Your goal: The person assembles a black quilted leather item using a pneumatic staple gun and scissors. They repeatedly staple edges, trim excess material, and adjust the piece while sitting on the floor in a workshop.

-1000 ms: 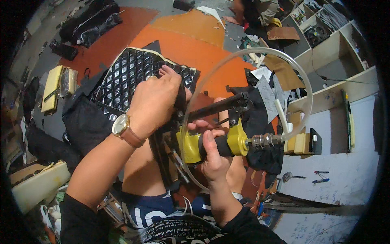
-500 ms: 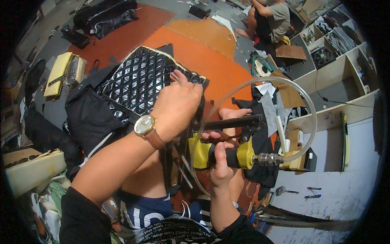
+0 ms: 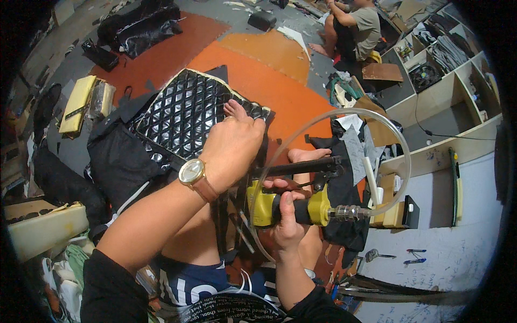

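My right hand (image 3: 289, 223) is wrapped round the black grip of a yellow and black air staple gun (image 3: 319, 205). Its long dark magazine (image 3: 301, 166) points left, toward my other hand. From a metal coupling (image 3: 347, 212), a clear air hose (image 3: 407, 161) loops up and back over the gun. My left hand (image 3: 237, 140), with a watch on the wrist, is curled at the right edge of a black quilted panel (image 3: 180, 113) with pale trimmed edges. Most of its fingertips are hidden under the hand. Black fabric (image 3: 116, 142) hangs from the panel's left side.
Orange sheet material (image 3: 269, 81) covers the floor ahead. Yellow foam blocks (image 3: 79, 105) lie at left, and a cream cushion (image 3: 48, 229) sits nearer. Open wooden compartments (image 3: 447, 102) and a white board (image 3: 431, 258) with pens stand at right. Another person (image 3: 358, 27) sits at the far right.
The view has shifted slightly, with the panel a little lower in the picture. Both hands keep their holds, and the hose loop has moved slightly left and down.
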`<state>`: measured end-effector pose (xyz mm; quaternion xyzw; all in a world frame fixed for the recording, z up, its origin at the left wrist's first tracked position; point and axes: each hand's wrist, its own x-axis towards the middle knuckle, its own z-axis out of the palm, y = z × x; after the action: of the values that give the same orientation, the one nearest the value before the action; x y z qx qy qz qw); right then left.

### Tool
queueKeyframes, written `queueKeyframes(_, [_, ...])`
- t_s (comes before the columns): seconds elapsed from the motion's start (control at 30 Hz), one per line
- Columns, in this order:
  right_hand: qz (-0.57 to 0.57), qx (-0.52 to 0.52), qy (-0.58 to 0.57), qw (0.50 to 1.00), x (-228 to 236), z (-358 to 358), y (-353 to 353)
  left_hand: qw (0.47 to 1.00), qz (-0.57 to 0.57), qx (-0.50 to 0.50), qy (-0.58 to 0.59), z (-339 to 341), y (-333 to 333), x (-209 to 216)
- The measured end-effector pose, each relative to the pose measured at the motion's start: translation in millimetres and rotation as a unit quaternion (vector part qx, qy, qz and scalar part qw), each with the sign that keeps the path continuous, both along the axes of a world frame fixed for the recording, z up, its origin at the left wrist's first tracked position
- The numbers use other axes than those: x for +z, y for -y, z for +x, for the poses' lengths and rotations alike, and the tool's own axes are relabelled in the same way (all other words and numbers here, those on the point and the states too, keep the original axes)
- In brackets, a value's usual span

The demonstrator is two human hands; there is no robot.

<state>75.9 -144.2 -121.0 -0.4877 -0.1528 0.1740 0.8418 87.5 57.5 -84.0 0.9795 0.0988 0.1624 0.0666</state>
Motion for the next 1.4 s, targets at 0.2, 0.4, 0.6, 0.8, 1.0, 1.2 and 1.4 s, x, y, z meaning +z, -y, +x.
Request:
queueKeyframes(0.2, [-0.055,-0.008,0.028,0.998,1,0,0,1.000,-0.001,0.002,-0.011,0,3,3])
queueKeyframes(0.4, [-0.114,-0.067,0.041,0.990,4,-6,-7,1.000,-0.007,-0.008,0.011,-3,6,9])
queueKeyframes(0.6, [-0.130,-0.121,0.006,0.984,8,-16,-11,1.000,-0.008,-0.002,0.014,-5,10,13])
queueKeyframes(0.8, [-0.151,-0.071,0.035,0.985,-2,-9,-2,1.000,0.002,-0.017,-0.017,-3,10,10])
queueKeyframes(1.0, [-0.284,-0.130,0.197,0.929,17,30,102,1.000,0.025,-0.016,0.005,-1,25,12])
queueKeyframes(1.2, [-0.276,-0.264,-0.024,0.924,-47,92,235,1.000,0.013,-0.013,-0.025,-15,62,45])
queueKeyframes(1.4, [-0.356,-0.207,-0.230,0.882,-218,61,331,0.999,0.008,-0.021,-0.045,-31,120,78])
